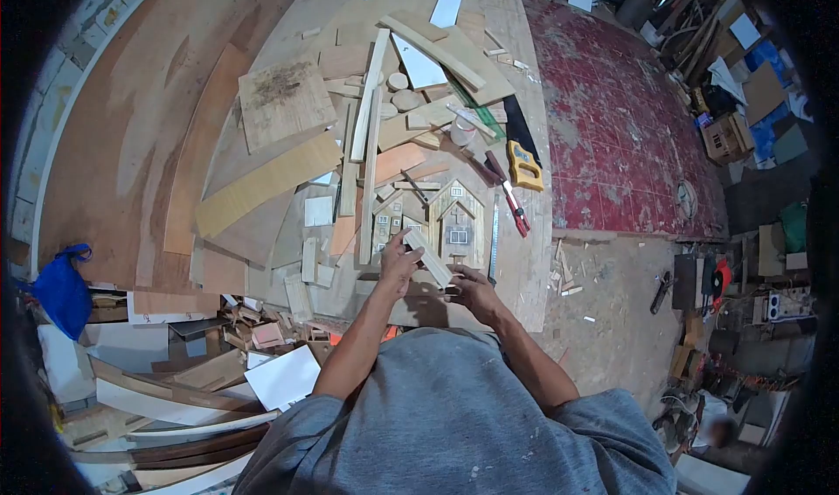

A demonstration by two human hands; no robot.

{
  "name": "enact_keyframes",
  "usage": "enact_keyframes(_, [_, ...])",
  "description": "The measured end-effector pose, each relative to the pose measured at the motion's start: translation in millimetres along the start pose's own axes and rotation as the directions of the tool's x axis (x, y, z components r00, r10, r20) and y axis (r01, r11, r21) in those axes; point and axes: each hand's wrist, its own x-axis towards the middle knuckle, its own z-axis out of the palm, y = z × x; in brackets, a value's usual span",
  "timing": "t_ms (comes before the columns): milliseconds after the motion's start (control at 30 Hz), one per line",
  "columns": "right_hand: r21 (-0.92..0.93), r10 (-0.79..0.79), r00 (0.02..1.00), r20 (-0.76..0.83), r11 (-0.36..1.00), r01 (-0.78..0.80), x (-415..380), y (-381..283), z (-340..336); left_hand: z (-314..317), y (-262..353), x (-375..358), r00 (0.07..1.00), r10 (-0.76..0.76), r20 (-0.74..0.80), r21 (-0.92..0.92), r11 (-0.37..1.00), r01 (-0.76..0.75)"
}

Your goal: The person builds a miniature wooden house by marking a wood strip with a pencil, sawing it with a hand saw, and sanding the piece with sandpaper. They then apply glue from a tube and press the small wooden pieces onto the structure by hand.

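Between my two hands a short pale wooden strip (433,266) is held at a slant above the front of the workbench. My left hand (399,264) is closed around its upper end. At the lower end, the fingers of my right hand (474,296) are closed on it, partly hidden. Just beyond lies a small wooden house model (459,222) with a pointed gable and little windows. A lower house-shaped piece (382,226) adjoins it on the left, partly covered by my left hand. A dark thin pencil-like tool (414,187) rests above the house pieces.
A yellow-handled saw (525,166), red-handled pliers (516,205) and a metal ruler (495,243) lie to the right. A jar (462,131) stands behind the house. Boards (287,102) and long strips (370,163) cover the left side. Offcuts (262,333) pile below the bench.
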Motion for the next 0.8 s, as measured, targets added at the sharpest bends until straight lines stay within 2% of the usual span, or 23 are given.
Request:
enact_keyframes(33, [0.027, -0.071, 0.997, 0.008, 0.997, 0.071, -1, 3, -2, 1, -2, 1, 1.0, 0.001, 0.006, 0.001, 1.0, -0.001])
enact_keyframes(67, [0.054, -0.144, 0.99, 0.016, 0.988, 0.142, 0, 5, -4, 1, -3, 0, 0.999, 0.013, -0.052, -0.017, 1.0, -0.014])
enact_keyframes(100, [0.052, -0.151, 0.988, 0.015, 0.987, 0.15, 1, 1, -3, 1, -6, 1, 0.993, 0.025, -0.111, -0.034, 0.999, -0.029])
enact_keyframes(200, [-0.146, -0.303, 0.924, -0.235, 0.951, 0.274, 9, -5, 2, -4, -18, -3, 0.992, -0.014, -0.124, -0.105, 0.994, 0.001])
enact_keyframes(233, [-0.149, -0.307, 0.922, -0.237, 0.949, 0.278, 16, -7, -2, -3, -17, -10, 0.993, -0.013, -0.119, -0.106, 0.994, 0.0])
enact_keyframes(300, [-0.169, -0.392, 0.879, -0.271, 0.918, 0.358, 32, -12, -8, -1, -14, -29, 0.991, -0.118, -0.055, -0.028, 0.993, 0.117])
enact_keyframes(333, [-0.134, -0.417, 0.853, -0.313, 0.909, 0.395, 39, -15, -5, 2, -11, -40, 0.993, -0.114, -0.032, 0.087, 0.989, 0.117])
enact_keyframes(367, [-0.137, -0.415, 0.856, -0.307, 0.91, 0.392, 42, -18, -2, -1, -19, -40, 0.993, -0.112, -0.037, 0.081, 0.99, 0.115])
enact_keyframes(433, [-0.242, -0.396, 0.861, -0.319, 0.912, 0.33, 48, -25, 4, -6, -37, -37, 0.992, -0.106, 0.061, 0.125, 0.987, 0.098])
enact_keyframes(467, [-0.247, -0.395, 0.865, -0.31, 0.912, 0.327, 53, -26, 6, -5, -44, -39, 0.996, -0.084, 0.038, 0.105, 0.991, 0.08])
enact_keyframes(500, [-0.336, -0.405, 0.87, -0.281, 0.891, 0.306, 61, -22, 3, -7, -50, -36, 0.996, -0.08, 0.031, 0.096, 0.992, 0.077])
enact_keyframes(533, [-0.422, -0.411, 0.876, -0.252, 0.861, 0.283, 68, -19, 0, -10, -58, -31, 0.995, -0.103, 0.012, 0.084, 0.991, 0.101])
enact_keyframes(567, [-0.428, -0.405, 0.88, -0.246, 0.861, 0.277, 75, -16, -4, -13, -66, -25, 0.992, -0.127, -0.006, 0.072, 0.989, 0.127])
enact_keyframes(633, [-0.562, -0.448, 0.883, -0.143, 0.771, 0.3, 94, -11, -15, -12, -72, -23, 0.991, -0.128, -0.032, 0.005, 0.992, 0.128])
enact_keyframes(667, [-0.707, -0.514, 0.853, -0.092, 0.636, 0.308, 108, -9, -24, -11, -74, -22, 0.99, -0.129, -0.05, -0.052, 0.991, 0.127])
enact_keyframes(700, [-0.709, -0.509, 0.856, -0.089, 0.636, 0.304, 111, -15, -24, -11, -77, -20, 0.99, -0.131, -0.055, -0.059, 0.99, 0.128])
enact_keyframes(767, [-0.828, -0.511, 0.86, 0.008, 0.479, 0.292, 119, -28, -24, -7, -84, -18, 0.985, -0.126, -0.12, -0.177, 0.979, 0.104])
enact_keyframes(800, [-0.849, -0.499, 0.866, -0.027, 0.468, 0.244, 125, -33, -21, -4, -82, -19, 0.984, -0.128, -0.122, -0.181, 0.978, 0.105])
